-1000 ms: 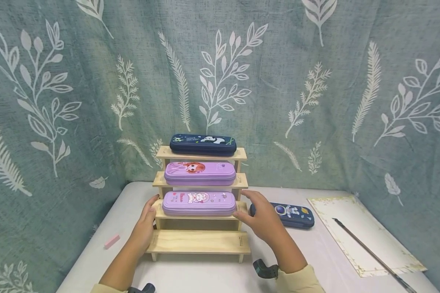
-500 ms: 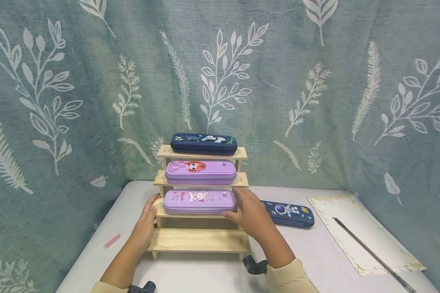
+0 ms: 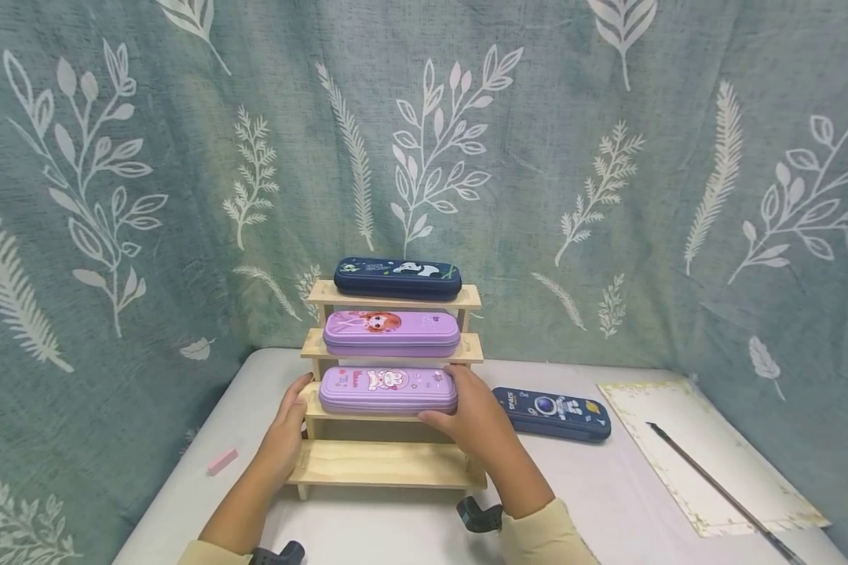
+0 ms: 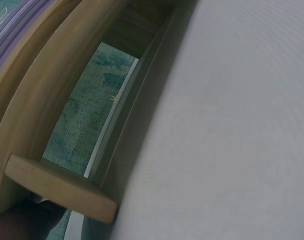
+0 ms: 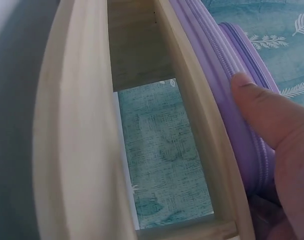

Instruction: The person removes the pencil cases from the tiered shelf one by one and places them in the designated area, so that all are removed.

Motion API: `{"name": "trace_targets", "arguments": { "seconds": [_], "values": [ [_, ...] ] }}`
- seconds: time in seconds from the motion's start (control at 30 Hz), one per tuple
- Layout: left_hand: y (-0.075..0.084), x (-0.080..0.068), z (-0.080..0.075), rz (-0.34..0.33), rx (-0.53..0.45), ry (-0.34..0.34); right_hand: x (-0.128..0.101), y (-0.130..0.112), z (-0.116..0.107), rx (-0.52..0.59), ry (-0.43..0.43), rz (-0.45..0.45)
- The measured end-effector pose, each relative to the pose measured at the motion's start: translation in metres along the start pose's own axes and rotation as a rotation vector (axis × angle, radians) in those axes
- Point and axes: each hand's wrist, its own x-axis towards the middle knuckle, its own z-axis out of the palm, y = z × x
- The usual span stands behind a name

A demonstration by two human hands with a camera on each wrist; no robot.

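A stepped wooden display stand [image 3: 389, 464] has several tiers. On its third tier from the top lies a lilac pencil case [image 3: 389, 390] with a bunny print, its zip edge facing me. My right hand [image 3: 477, 412] grips that case at its right end, thumb in front on the zip side, fingers behind; the right wrist view shows the thumb [image 5: 264, 107] against the zip. My left hand [image 3: 285, 431] holds the left side of the stand near the same tier. In the left wrist view only a dark bit of that hand [image 4: 26, 220] shows under the wood.
A purple pencil case [image 3: 392, 333] with a girl print and a navy panda one [image 3: 398, 278] lie on the upper tiers. Right of the stand is a navy astronaut pencil case [image 3: 554, 414], then bordered paper [image 3: 714, 455] under a brush [image 3: 721, 488]. A pink eraser-like block [image 3: 222, 461] lies left.
My right hand has moved left from beside the stand onto the lilac case's right end and now grips it. The left hand stays at the stand's left side.
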Motion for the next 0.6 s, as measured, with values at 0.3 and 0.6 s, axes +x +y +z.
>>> {"name": "trace_targets", "arguments": {
  "seconds": [0.3,0.6],
  "values": [
    [0.0011,-0.0001,0.0017,-0.008,0.029,0.004,-0.0034,0.0036,0.0042,0.032,0.014,0.030],
    [0.0029,-0.0002,0.0013,-0.014,0.038,0.013,-0.0008,0.0049,0.0065,0.037,0.023,0.020]
  ]
}}
